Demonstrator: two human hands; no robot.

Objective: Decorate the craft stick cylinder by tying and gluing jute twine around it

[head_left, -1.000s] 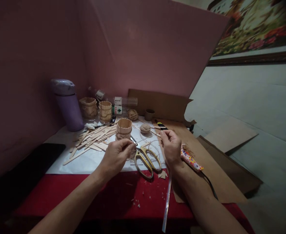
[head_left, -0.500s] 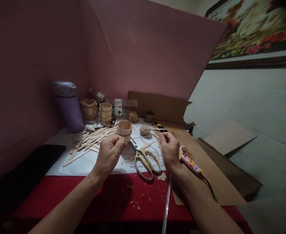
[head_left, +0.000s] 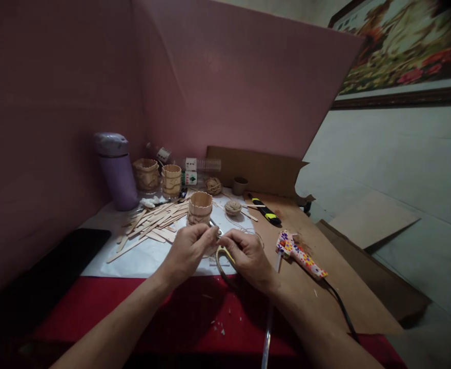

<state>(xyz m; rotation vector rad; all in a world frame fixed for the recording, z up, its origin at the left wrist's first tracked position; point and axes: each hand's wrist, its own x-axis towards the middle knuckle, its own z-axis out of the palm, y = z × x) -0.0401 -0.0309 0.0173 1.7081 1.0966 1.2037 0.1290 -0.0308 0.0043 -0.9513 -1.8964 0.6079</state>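
A wooden cup [head_left: 200, 206] with a scalloped rim stood upright on the white sheet [head_left: 133, 262]. Just in front of it, the left hand [head_left: 195, 243] pinched with thumb and forefinger pressed together. The right hand [head_left: 246, 251], in front and to the right of the cup, was curled in a similar pinch, its fingertips close to the left's; what either held was too small to tell. The scissors [head_left: 218, 261], partly hidden by the right hand, lay in front and right of the cup. A twine ball [head_left: 233, 207] sat near its right, wooden sticks [head_left: 154, 223] lay to its left, and a flowered glue gun [head_left: 302, 259] lay well to its right.
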